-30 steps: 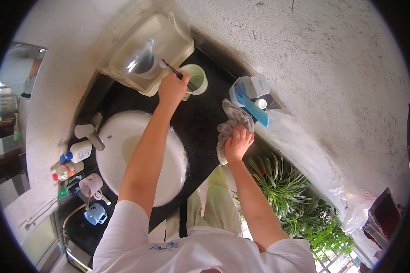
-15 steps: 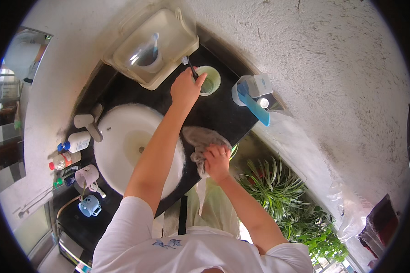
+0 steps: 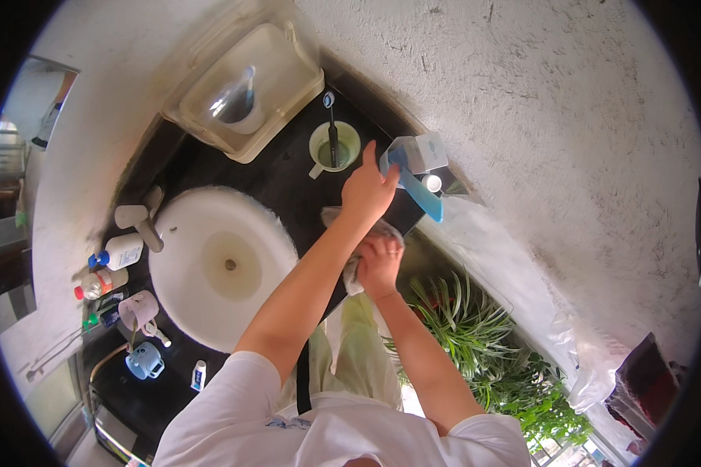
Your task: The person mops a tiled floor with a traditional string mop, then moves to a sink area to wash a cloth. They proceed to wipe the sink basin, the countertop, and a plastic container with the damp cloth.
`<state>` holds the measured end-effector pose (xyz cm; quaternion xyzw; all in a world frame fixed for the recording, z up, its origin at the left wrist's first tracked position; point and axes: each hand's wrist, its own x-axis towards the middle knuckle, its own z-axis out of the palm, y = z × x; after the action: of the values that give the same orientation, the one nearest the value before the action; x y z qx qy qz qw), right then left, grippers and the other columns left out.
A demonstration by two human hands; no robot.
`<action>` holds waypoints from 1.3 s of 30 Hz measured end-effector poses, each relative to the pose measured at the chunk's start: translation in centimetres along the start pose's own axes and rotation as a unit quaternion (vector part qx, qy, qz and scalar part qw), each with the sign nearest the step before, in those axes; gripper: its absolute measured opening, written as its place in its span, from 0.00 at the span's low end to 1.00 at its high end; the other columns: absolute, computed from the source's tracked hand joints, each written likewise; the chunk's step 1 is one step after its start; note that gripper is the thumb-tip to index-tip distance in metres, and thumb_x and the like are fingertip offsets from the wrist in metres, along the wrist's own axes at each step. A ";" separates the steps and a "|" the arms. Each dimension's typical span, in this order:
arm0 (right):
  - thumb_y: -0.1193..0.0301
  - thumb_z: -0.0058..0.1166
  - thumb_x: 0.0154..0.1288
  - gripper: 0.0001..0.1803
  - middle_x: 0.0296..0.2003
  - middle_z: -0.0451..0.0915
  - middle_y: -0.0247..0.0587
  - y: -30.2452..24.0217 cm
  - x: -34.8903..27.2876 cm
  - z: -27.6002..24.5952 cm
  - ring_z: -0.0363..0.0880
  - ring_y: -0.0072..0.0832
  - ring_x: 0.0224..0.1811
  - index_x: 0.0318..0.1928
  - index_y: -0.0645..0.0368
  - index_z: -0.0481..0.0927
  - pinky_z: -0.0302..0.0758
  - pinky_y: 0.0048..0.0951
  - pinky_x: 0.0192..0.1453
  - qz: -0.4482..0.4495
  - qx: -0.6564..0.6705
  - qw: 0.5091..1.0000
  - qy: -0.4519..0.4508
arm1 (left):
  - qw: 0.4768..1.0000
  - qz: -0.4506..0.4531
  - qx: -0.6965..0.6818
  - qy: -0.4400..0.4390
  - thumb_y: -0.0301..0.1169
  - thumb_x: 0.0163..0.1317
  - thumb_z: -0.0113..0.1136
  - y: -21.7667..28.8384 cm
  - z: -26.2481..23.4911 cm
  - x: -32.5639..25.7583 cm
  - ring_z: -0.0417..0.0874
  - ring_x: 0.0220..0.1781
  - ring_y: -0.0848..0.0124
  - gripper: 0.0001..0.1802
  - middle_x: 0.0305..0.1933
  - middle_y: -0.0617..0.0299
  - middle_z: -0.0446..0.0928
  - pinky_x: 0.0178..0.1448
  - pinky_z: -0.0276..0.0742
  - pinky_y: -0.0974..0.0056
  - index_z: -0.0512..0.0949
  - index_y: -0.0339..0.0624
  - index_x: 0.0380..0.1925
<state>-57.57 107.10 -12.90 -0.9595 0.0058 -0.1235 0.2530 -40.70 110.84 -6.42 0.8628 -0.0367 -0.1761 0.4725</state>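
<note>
My left hand (image 3: 370,189) reaches over the black counter with its fingers apart, beside a clear plastic container (image 3: 422,152). A blue flat-handled item (image 3: 424,194) leans out of that container, close to my fingertips; whether they touch it I cannot tell. My right hand (image 3: 380,263) is closed on a grey cloth (image 3: 349,274) at the counter's edge, partly hidden under my left forearm. Left of my left hand stands a pale green mug (image 3: 317,148) with a dark-handled toothbrush (image 3: 332,136) upright in it.
A beige bin (image 3: 276,62) with a clear lid stands at the back. The white sink (image 3: 181,276) is to the left, with a tap (image 3: 140,222), bottles, a pink mug (image 3: 138,307) and a blue mug (image 3: 145,361). A potted plant (image 3: 463,331) grows right of the counter.
My left hand has let go of the toothbrush, which now stands in the mug, and moved right toward the clear container. My right hand stays on the cloth. The view has shifted slightly.
</note>
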 end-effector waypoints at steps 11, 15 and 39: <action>0.63 0.53 0.57 0.33 0.67 0.62 0.39 7.1 8.6 3.0 0.54 0.35 0.72 0.65 0.50 0.67 0.50 0.48 0.74 0.069 -0.053 0.991 -0.099 | 0.995 -0.049 -0.028 -0.085 0.25 0.62 0.48 -0.4 -8.5 -6.7 0.78 0.17 0.70 0.27 0.19 0.57 0.76 0.24 0.73 0.66 0.66 0.39 0.63; 0.65 0.56 0.53 0.33 0.67 0.62 0.37 5.5 14.7 1.8 0.54 0.34 0.72 0.63 0.48 0.70 0.53 0.48 0.71 -0.007 -0.099 0.994 -0.046 | 0.977 -0.143 -0.049 -0.149 0.27 0.61 0.47 0.1 -12.8 -10.5 0.77 0.16 0.68 0.27 0.18 0.58 0.77 0.27 0.74 0.65 0.66 0.41 0.63; 0.70 0.54 0.48 0.18 0.57 0.72 0.37 -3.8 -4.8 1.8 0.64 0.38 0.63 0.43 0.56 0.80 0.56 0.49 0.65 0.028 -0.022 0.998 -0.054 | 0.988 -0.034 -0.123 -0.092 0.29 0.57 0.50 -0.9 -2.2 -1.2 0.83 0.19 0.59 0.20 0.16 0.51 0.78 0.30 0.80 0.57 0.71 0.32 0.49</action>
<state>-61.99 111.64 -13.65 -0.9697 0.0216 -0.0646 0.2348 -41.13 113.41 -5.78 0.7790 -0.0285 -0.2741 0.5632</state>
